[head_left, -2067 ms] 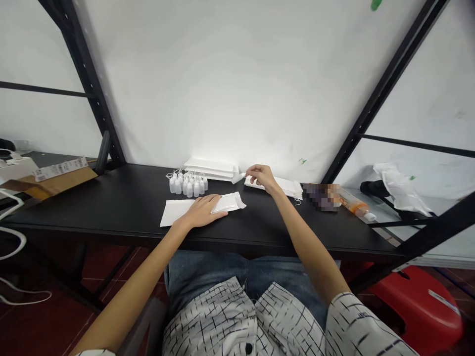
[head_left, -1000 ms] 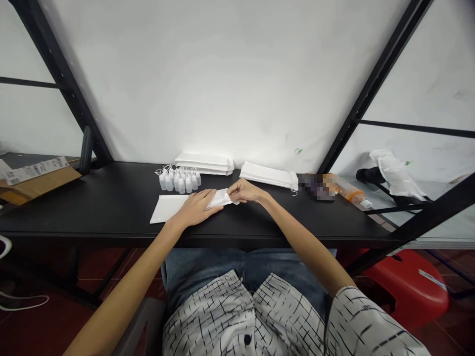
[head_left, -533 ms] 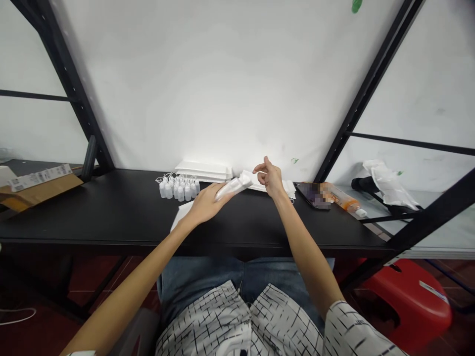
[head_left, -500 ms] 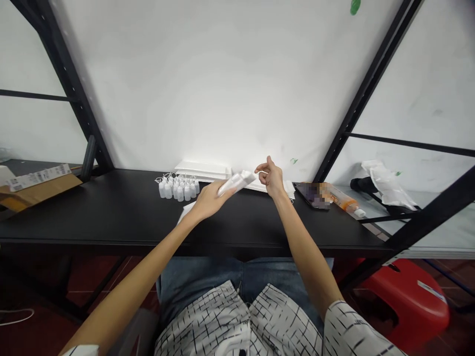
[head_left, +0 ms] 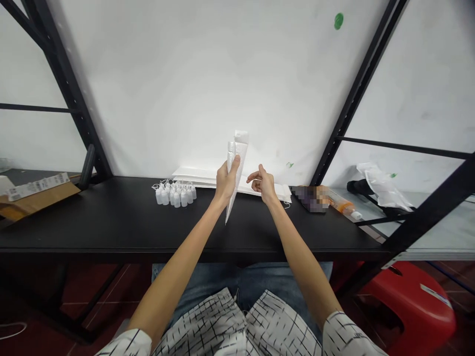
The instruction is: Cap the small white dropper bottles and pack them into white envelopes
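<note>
My left hand [head_left: 224, 182] grips a folded white padded envelope [head_left: 241, 142], held upright above the table with its lower tip pointing down. To its right, my right hand [head_left: 264, 186] hovers with fingers loosely bent and apart, nothing visible in them. Behind both hands lies a stack of flat white envelopes [head_left: 200, 176] along the back of the table, partly covered by my hands. Left of my left hand stands a cluster of small white squeeze bottles [head_left: 174, 196] with thin loops at their tops.
The black table [head_left: 92, 217] meets a white wall panel. At right lie a dark phone-like item [head_left: 309, 198], partly blurred, and an orange-labelled bottle [head_left: 343, 203]. A cardboard box [head_left: 40, 195] sits at left. Black metal posts [head_left: 345, 99] flank the table; a red stool [head_left: 415, 301] stands below.
My left hand has turned the envelope from a low slant to upright and shifted slightly right. My right hand has moved slightly left and stays unclosed. The camera view has shifted a little.
</note>
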Demonstrator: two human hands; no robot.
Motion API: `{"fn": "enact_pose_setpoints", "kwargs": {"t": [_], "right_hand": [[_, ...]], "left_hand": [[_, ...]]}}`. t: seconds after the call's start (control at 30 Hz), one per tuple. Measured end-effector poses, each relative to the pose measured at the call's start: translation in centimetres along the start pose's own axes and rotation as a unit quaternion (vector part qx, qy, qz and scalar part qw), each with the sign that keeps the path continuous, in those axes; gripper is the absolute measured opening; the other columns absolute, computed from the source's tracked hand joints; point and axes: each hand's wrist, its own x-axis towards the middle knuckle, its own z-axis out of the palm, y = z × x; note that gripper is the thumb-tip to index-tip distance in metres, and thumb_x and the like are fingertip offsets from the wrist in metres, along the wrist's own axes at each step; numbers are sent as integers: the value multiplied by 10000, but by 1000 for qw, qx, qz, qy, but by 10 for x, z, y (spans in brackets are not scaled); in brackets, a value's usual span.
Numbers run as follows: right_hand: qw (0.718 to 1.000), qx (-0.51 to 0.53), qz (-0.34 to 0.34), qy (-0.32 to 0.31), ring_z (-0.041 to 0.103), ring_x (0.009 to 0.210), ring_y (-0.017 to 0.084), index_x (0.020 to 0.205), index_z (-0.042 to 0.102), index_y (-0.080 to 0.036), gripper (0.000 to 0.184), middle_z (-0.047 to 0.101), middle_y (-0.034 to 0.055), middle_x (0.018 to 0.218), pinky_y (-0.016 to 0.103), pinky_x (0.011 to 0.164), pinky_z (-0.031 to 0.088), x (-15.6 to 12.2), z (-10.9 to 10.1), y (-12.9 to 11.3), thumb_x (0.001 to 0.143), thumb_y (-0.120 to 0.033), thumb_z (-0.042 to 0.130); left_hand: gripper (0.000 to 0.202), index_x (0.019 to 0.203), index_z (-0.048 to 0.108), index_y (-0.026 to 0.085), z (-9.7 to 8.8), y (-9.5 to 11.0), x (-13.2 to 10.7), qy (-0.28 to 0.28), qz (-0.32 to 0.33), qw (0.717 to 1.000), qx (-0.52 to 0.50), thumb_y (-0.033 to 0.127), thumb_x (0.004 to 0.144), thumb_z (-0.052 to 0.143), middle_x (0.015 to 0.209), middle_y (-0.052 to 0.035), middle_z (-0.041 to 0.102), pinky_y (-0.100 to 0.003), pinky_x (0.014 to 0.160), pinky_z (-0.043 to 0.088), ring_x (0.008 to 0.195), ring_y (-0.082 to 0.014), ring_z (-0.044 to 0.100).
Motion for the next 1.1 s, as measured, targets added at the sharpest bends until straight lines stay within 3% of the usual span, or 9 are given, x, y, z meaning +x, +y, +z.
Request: {"fn": "enact_pose_setpoints", "kwargs": {"t": [0.17, 0.27, 0.37, 0.5, 0.67, 0.8, 0.87, 1.0, 1.1], "right_hand": [[999, -18, 6, -28, 441, 333, 66, 584, 616, -133, 672, 681, 110, 618, 211, 313, 181, -4, 4, -1, 804, -754, 483], [998, -33, 6, -58, 472, 339, 76, 589, 612, -134, 668, 690, 113, 627, 208, 308, 200, -6, 6, 2, 809, -749, 473], [993, -49, 20, -110, 504, 351, 90, 602, 611, -131, 646, 677, 103, 601, 201, 307, 217, -8, 9, 5, 809, -731, 494], [987, -51, 29, -147, 525, 366, 111, 582, 575, -139, 594, 593, 52, 488, 195, 318, 259, -9, 11, 8, 794, -694, 552], [995, -29, 13, -94, 544, 394, 114, 671, 604, -134, 539, 634, 59, 589, 198, 318, 287, -5, 5, 5, 794, -659, 576], [996, 4, -9, -87, 567, 420, 108, 729, 633, -131, 546, 692, 98, 766, 202, 317, 298, -4, 1, 1, 798, -669, 577], [996, 3, -11, -89, 573, 422, 109, 728, 638, -131, 558, 698, 108, 804, 206, 316, 303, -5, 2, 1, 797, -682, 574], [996, -14, 3, -89, 573, 416, 114, 716, 633, -133, 584, 698, 116, 801, 213, 309, 296, -6, 3, 2, 784, -708, 566], [997, -17, -2, -80, 570, 413, 110, 708, 626, -132, 599, 696, 119, 810, 216, 309, 295, -5, 3, 2, 777, -723, 557]], "left_hand": [[458, 728, 501, 190, -5, -8, -3, 41, 32, 998, 42, 610, 908, 472, 659, 15, 454, -257, 615, 364, 644, -138, 455], [431, 858, 586, 180, -5, -19, -7, 53, 44, 995, 74, 581, 932, 444, 804, -28, 586, -284, 726, 422, 781, -175, 550], [450, 1171, 579, 184, -6, -30, -14, 17, 42, 995, 93, 548, 929, 469, 1102, -90, 636, -337, 878, 442, 1002, -227, 595], [766, 1483, 301, 213, -11, -43, -26, -89, 30, 986, 141, 529, 853, 600, 1381, -144, 516, -425, 1015, 411, 1221, -298, 535], [880, 1513, 239, 220, -16, -48, -35, -190, 84, 955, 211, 411, 786, 698, 1493, -154, 399, -474, 1089, 363, 1358, -336, 402], [801, 1495, 244, 195, -17, -47, -32, -146, 96, 964, 201, 329, 814, 644, 1469, -154, 424, -457, 1082, 376, 1337, -313, 427], [858, 1504, 212, 191, -18, -49, -32, -130, 86, 967, 201, 311, 785, 665, 1493, -161, 389, -463, 1089, 368, 1357, -321, 401], [1001, 1540, 92, 175, -23, -58, -33, -158, 21, 959, 236, 276, 738, 683, 1501, -192, 370, -513, 1076, 369, 1354, -356, 401], [942, 1538, 150, 199, -32, -61, -28, -215, 29, 940, 264, 272, 750, 660, 1506, -162, 380, -499, 1086, 365, 1356, -345, 405]]}}
